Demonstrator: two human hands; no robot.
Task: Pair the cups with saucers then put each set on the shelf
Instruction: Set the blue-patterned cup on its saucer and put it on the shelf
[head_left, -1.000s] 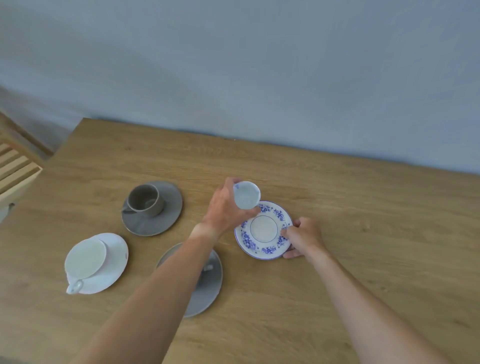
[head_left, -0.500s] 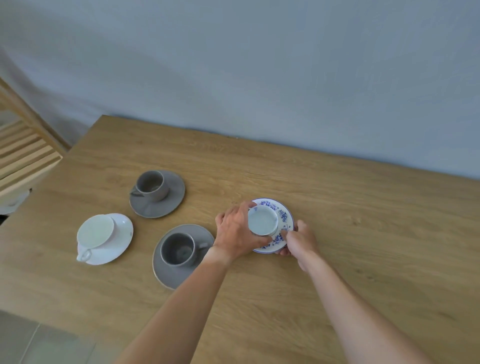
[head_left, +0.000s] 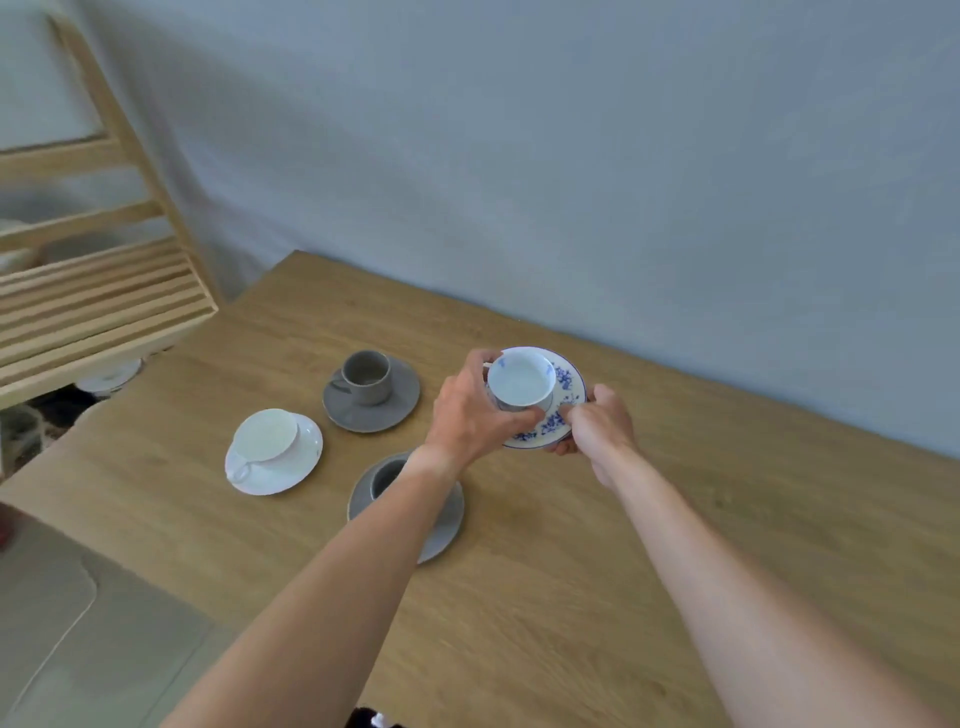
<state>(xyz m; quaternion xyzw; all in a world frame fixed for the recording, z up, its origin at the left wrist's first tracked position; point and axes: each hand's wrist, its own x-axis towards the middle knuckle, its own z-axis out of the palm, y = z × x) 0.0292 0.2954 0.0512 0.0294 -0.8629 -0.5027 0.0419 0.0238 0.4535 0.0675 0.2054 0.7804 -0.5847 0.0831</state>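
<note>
Upper left of the frame, there's the wooden slatted shelf (head_left: 98, 306), its angled post rising toward the top edge, and something pale and blurred sits beneath its lowest tier, too soft to make out. Moving right onto the desk (head_left: 727, 519), the white cup (head_left: 266, 435) sits on the white saucer (head_left: 283, 470), handle pointing toward the lower left. Just right and a little higher, the grey cup (head_left: 367, 378) stands upright on its grey saucer (head_left: 372, 396), handle to the left. Below that pair, toward centre frame, a second grey saucer (head_left: 441, 525) carries a second grey cup (head_left: 387, 477), both half hidden behind the left forearm. Now the action, centre frame: the left hand (head_left: 470, 415) reaches in, its grip closed around the near side of the blue-and-white cup (head_left: 521, 383), thumb and fingers wrapped on the cup wall. That cup sits upright on the blue floral saucer (head_left: 563, 400), opening facing the camera. Right beside it, the right hand (head_left: 602, 423) pinches the saucer's right-hand rim, thumb on top, fingers tucked under. The saucer looks tilted and appears clear of the desk, though its underside is hidden. Behind everything, a plain grey-blue wall (head_left: 623, 156).
</note>
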